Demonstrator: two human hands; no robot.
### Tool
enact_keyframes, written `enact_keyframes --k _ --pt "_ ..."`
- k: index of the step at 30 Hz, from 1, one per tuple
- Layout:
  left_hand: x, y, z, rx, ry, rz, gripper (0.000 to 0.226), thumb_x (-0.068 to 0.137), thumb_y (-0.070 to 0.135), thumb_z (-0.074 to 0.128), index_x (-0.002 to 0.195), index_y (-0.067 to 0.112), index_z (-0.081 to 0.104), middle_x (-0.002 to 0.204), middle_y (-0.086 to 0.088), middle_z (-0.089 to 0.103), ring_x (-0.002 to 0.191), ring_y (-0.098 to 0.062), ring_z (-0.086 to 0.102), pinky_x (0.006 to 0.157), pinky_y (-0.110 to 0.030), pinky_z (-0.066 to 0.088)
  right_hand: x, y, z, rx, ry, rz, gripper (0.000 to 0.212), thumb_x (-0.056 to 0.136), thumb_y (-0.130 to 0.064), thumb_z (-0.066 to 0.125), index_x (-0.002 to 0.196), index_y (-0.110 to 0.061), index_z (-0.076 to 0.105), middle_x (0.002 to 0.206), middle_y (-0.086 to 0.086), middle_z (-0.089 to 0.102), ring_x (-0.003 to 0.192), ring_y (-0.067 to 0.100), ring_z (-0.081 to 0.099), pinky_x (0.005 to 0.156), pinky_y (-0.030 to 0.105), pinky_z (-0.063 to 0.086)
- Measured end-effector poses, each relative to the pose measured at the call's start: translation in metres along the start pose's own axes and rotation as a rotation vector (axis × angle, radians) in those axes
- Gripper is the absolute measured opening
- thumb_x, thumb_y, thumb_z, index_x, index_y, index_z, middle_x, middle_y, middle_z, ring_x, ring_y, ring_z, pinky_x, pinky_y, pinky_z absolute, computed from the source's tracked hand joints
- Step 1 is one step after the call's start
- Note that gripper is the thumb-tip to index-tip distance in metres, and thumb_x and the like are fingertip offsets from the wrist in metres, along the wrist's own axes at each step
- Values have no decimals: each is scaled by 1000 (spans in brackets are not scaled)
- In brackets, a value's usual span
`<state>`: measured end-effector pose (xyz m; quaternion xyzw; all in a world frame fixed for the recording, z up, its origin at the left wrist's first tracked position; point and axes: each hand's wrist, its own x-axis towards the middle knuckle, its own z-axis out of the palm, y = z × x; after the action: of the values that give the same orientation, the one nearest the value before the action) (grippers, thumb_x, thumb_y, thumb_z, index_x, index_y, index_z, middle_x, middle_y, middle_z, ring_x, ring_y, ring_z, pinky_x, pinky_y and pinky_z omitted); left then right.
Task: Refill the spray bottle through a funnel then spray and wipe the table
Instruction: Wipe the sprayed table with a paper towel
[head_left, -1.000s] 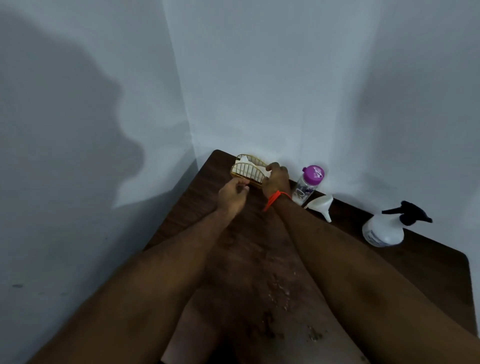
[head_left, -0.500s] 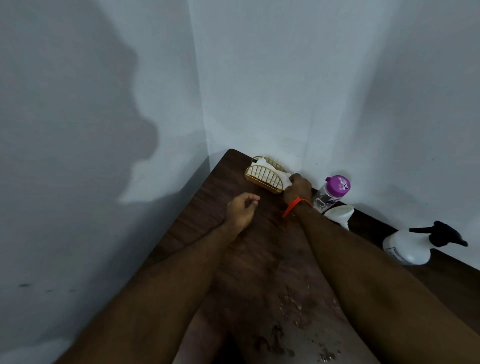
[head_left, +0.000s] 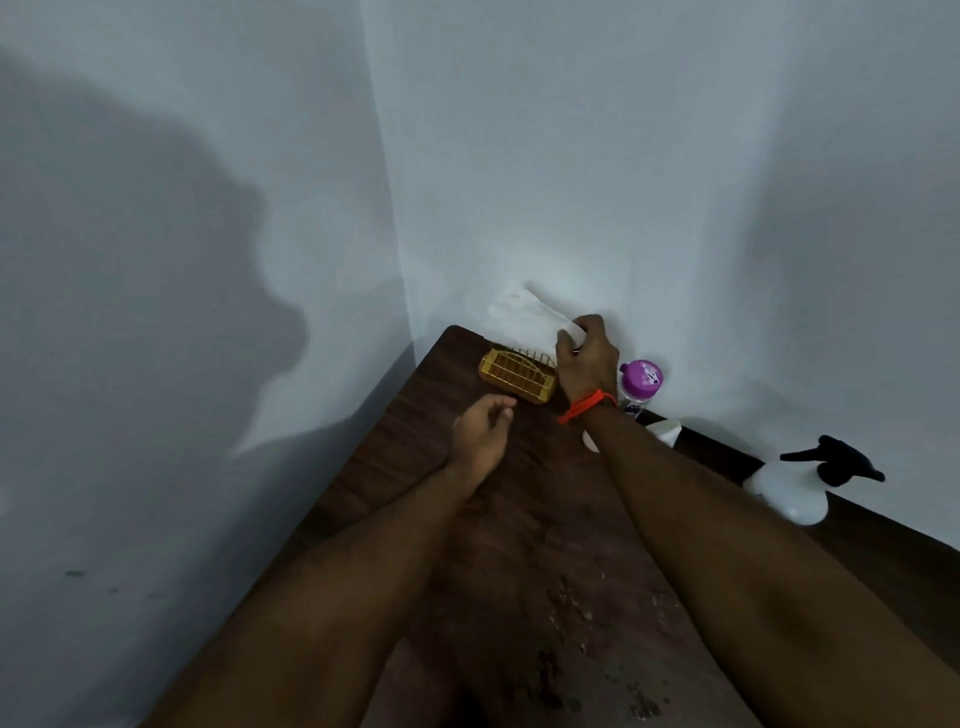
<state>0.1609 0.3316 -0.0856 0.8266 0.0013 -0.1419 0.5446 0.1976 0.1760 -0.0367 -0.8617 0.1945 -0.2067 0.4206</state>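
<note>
White tissue (head_left: 524, 312): lifted above the yellow holder (head_left: 517, 375), pinched at its right end by the right hand (head_left: 587, 358); free end hangs out to the left against the wall.
Right hand: fingers curled round the tissue, orange band (head_left: 587, 405) on the wrist.
Left hand (head_left: 483, 434): near side of the holder, fingers loosely curled, holding nothing, not touching the holder.
Spray bottle (head_left: 795, 488): far right on the table (head_left: 395, 457), white body, black trigger head, well apart from both hands.
Funnel (head_left: 665, 430): mostly hidden behind the right forearm, just beside the purple-capped bottle (head_left: 639, 387).
Wet patch (head_left: 576, 608): droplets on the near part of the table between the forearms.
Step, my read: spraying looks done, now fetching a wipe.
How to do it well: pull straight up so the tissue clears the wire without tearing; brace the holder with the left hand if it starts to lift. Bunch the tissue into a pad before it meets the wet area.
Risk: thin tissue may shred on the wet wood, so use broad strokes with light pressure.
</note>
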Motion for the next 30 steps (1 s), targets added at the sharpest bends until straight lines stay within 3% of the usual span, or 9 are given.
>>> enact_keyframes --k 3,5,9,10,13,17,23,27,30 --pt "-8 9 -2 -91 40 -28 25 95 37 57 116 25 63 104 10 64 101 -12 61 91 -33 53 -4 -7 -7 133 34 60 24 92 -16 61 113 -4 57 101 13 67 89 21 59 76 30 47" --pt "-16 16 -2 -314 54 -127 40 88 54 60 120 31 59 105 9 64 105 -21 63 90 -43 55 -11 -11 -13 280 39 124 24 91 -12 63 113 -2 59 103 13 68 94 25 64 82 36 52" --pt "-31 28 -2 -829 -80 -264 82 71 73 66 138 33 44 128 3 60 114 -25 61 94 -53 51 -36 -10 -29 423 -29 149 15 92 -3 63 106 2 63 95 8 67 79 9 63 72 15 51" --pt "-36 29 -1 -892 -92 -252 82 68 70 71 137 31 47 128 1 63 114 -25 63 93 -54 52 -44 -5 -32 430 -64 146 13 92 -4 64 104 1 65 95 10 68 80 13 64 73 17 53" --pt "-51 26 10 -1011 -18 -253 62 74 38 82 129 19 59 122 -5 68 111 -25 65 88 -55 55 -63 15 -45 426 -128 181 10 90 -10 68 99 -9 67 99 14 72 94 31 69 86 46 57" --pt "-83 22 32 -839 88 -282 45 80 24 79 119 10 63 115 -6 70 103 -24 68 86 -48 58 -94 34 -82 474 -115 183 13 86 -21 74 96 -17 67 98 10 73 94 28 70 83 45 58" --pt "-130 12 60 -566 91 -212 39 84 28 74 115 5 66 113 -5 70 101 -22 67 88 -42 58 -131 71 -138 413 -168 174 23 84 -4 74 101 -8 59 89 1 65 80 15 62 67 29 51" --pt "-159 7 81 -454 116 -189 36 81 23 77 109 1 69 108 -10 72 94 -22 69 83 -38 58 -154 105 -172 343 -238 185 19 83 -8 75 91 -22 65 89 9 69 75 21 63 58 30 51" --pt "-183 1 93 -323 171 -142 35 78 25 79 105 4 69 101 -6 72 90 -21 68 75 -32 57 -177 129 -195 342 -297 204 12 85 -9 74 86 -18 66 78 11 69 57 25 62 48 30 52"
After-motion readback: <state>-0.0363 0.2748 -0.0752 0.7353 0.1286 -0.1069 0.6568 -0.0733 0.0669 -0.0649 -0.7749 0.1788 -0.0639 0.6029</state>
